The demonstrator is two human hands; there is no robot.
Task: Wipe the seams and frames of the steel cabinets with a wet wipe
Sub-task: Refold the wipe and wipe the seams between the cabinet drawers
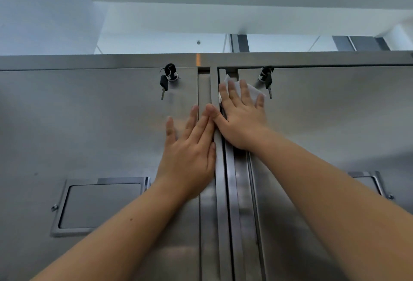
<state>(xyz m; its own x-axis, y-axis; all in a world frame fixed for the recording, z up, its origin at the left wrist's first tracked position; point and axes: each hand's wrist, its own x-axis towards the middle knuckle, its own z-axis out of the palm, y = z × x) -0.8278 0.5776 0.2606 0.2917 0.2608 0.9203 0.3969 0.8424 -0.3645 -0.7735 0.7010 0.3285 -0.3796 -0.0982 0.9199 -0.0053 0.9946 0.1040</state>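
Near the top of the vertical seam (223, 202) between two steel cabinets (89, 135), the right hand (242, 122) presses the wet wipe (252, 90) flat, fingers straight and spread; the left hand (190, 149) lies flat, holding nothing; unpinched, the wet wipe could slip free or snag the hanging key (269, 84); its long axis slants up-left.

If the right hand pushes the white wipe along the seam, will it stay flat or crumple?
Probably floppy: the wipe is thin and lies creased under the right hand. It likely slides easily on the smooth steel door, and may bunch up unless the flat fingers press it evenly.
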